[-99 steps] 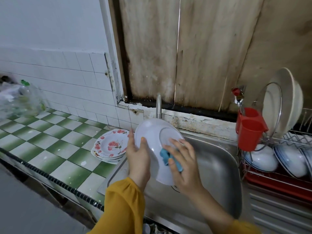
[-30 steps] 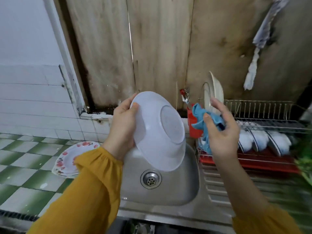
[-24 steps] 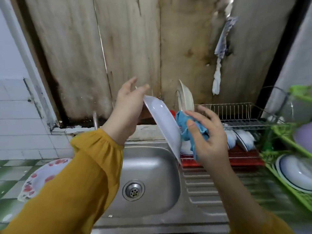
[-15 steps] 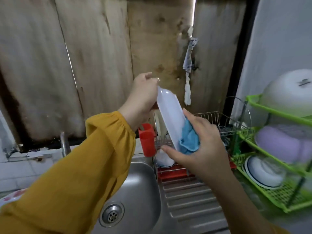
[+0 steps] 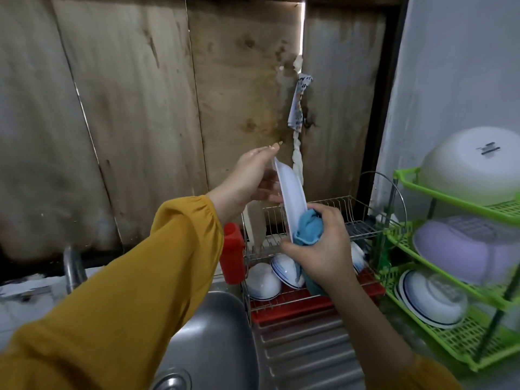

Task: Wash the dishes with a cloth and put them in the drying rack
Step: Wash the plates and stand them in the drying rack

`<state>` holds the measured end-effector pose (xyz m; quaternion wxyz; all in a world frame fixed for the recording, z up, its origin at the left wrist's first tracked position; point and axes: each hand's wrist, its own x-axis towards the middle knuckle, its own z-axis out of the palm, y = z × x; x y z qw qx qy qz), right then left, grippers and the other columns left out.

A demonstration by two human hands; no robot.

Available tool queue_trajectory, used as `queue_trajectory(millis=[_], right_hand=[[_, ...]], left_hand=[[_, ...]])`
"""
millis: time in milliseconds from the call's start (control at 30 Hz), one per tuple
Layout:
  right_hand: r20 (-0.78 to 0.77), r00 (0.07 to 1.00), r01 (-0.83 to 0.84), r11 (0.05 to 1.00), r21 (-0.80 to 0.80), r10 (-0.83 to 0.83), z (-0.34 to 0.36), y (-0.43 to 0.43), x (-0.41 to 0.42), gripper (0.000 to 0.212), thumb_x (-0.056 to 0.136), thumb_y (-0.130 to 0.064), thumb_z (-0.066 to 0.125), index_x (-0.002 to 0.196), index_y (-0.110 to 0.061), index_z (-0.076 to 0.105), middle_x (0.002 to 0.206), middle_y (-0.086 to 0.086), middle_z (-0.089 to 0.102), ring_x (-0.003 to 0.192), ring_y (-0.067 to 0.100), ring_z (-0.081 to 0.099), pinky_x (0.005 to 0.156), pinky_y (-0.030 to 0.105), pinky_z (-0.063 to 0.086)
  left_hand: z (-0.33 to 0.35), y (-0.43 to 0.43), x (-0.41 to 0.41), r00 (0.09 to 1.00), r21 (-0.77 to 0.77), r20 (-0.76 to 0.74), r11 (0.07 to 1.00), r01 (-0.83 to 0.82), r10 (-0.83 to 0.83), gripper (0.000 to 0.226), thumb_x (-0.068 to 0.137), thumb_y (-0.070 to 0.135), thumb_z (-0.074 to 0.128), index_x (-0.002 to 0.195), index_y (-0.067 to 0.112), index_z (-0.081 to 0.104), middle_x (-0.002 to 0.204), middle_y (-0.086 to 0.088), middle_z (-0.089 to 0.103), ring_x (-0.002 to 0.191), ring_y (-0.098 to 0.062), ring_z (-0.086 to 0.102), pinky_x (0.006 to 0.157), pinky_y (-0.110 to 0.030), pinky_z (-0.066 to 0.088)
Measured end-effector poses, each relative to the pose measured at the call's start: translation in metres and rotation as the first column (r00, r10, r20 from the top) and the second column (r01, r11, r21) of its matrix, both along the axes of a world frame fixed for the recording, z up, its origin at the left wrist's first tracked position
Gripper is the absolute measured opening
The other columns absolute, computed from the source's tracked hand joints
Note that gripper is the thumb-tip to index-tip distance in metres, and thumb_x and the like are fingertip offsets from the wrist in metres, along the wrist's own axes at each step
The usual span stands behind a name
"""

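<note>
Risks dropping white plate (image 5: 291,198), rim only pinched by left hand (image 5: 250,178) (right hand (image 5: 323,249) clutching blue cloth (image 5: 308,229) against it), onto bowls (image 5: 263,280) in drying rack (image 5: 363,232).

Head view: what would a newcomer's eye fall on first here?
The white plate, held on edge mid-view above the wire drying rack: the left hand grips its top, and the right hand holds a blue cloth against its lower edge. Next comes the bright green shelf rack at the right, with an upturned white basin on its top tier.
</note>
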<state>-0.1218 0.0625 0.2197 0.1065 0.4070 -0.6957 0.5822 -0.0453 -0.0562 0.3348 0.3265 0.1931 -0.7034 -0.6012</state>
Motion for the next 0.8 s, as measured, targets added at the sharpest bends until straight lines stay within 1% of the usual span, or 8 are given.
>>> queue_trajectory(millis=[100,167,233,300,333,433,600,800], right_hand=[[0.066,0.995,-0.069,0.997,-0.042,0.071,0.0,-0.015,-0.014,0.069,0.055,-0.013,0.089,0.115,-0.019,0.056,0.106,-0.009,0.046,0.094,0.007,0.051,0.074,-0.001,0.037],[0.094,0.99,-0.099,0.994,-0.052,0.103,-0.001,-0.023,-0.021,0.069,0.056,-0.013,0.091,0.116,-0.019,0.057,0.109,-0.007,0.047,0.095,0.005,0.051,0.074,0.0,0.039],[0.119,0.984,-0.127,0.989,-0.071,0.134,-0.002,-0.03,-0.026,0.067,0.058,-0.013,0.091,0.115,-0.022,0.056,0.111,-0.006,0.048,0.097,0.004,0.052,0.075,0.001,0.041],[0.178,0.966,-0.167,0.979,-0.118,0.186,-0.003,-0.039,-0.032,0.064,0.059,-0.013,0.092,0.11,-0.027,0.056,0.115,-0.004,0.051,0.101,0.008,0.056,0.084,0.01,0.048],[0.221,0.951,-0.185,0.971,-0.15,0.215,-0.003,-0.043,-0.035,0.064,0.058,-0.014,0.092,0.108,-0.03,0.056,0.117,-0.001,0.053,0.103,0.012,0.058,0.089,0.023,0.052],[0.338,0.901,-0.2,0.952,-0.231,0.271,-0.005,-0.055,-0.042,0.07,0.047,-0.029,0.092,0.11,-0.028,0.059,0.119,0.005,0.059,0.104,0.02,0.064,0.09,0.044,0.056],[0.415,0.853,-0.204,0.933,-0.296,0.318,-0.008,-0.072,-0.051,0.083,0.039,-0.04,0.089,0.115,-0.024,0.059,0.12,0.007,0.062,0.105,0.023,0.066,0.087,0.046,0.057],[0.41,0.866,-0.224,0.956,-0.192,0.285,-0.018,-0.088,-0.056,0.066,0.059,-0.011,0.091,0.115,-0.023,0.057,0.122,0.008,0.055,0.105,0.021,0.062,0.09,0.043,0.056]], left_hand=[[-0.013,-0.014,0.002,0.992,-0.234,-0.057,0.965,-0.122,0.111,0.053,0.101,0.04,0.046,0.147,0.018,0.029,0.086,-0.01,0.064,0.061,-0.012,0.064,0.056,-0.034,0.057],[-0.028,-0.029,0.005,0.977,-0.48,-0.082,0.852,-0.21,0.195,0.056,0.101,0.044,0.042,0.15,0.024,0.025,0.097,-0.019,0.066,0.08,-0.023,0.066,0.072,-0.042,0.056],[-0.041,-0.048,0.008,0.969,-0.651,-0.05,0.727,-0.217,0.244,0.054,0.102,0.044,0.039,0.15,0.023,0.028,0.112,-0.018,0.065,0.102,-0.027,0.061,0.085,-0.039,0.049],[-0.049,-0.066,0.009,0.951,-0.777,0.027,0.605,-0.173,0.308,0.053,0.102,0.04,0.042,0.149,0.018,0.034,0.132,-0.008,0.056,0.125,-0.02,0.047,0.099,-0.029,0.035],[-0.052,-0.074,0.009,0.937,-0.827,0.072,0.546,-0.135,0.34,0.053,0.101,0.038,0.045,0.148,0.016,0.036,0.141,-0.007,0.05,0.133,-0.019,0.039,0.105,-0.029,0.029],[-0.062,-0.094,0.01,0.901,-0.876,0.198,0.482,-0.015,0.387,0.055,0.098,0.037,0.052,0.147,0.016,0.038,0.156,-0.004,0.032,0.145,-0.02,0.022,0.116,-0.032,0.016],[-0.073,-0.106,0.016,0.909,-0.86,0.204,0.51,-0.011,0.364,0.057,0.096,0.044,0.053,0.148,0.024,0.038,0.16,0.006,0.023,0.148,-0.019,0.018,0.119,-0.04,0.019],[-0.078,-0.108,0.02,0.916,-0.869,0.191,0.495,-0.009,0.352,0.057,0.096,0.049,0.05,0.147,0.027,0.037,0.16,0.008,0.022,0.146,-0.017,0.02,0.118,-0.042,0.022]])
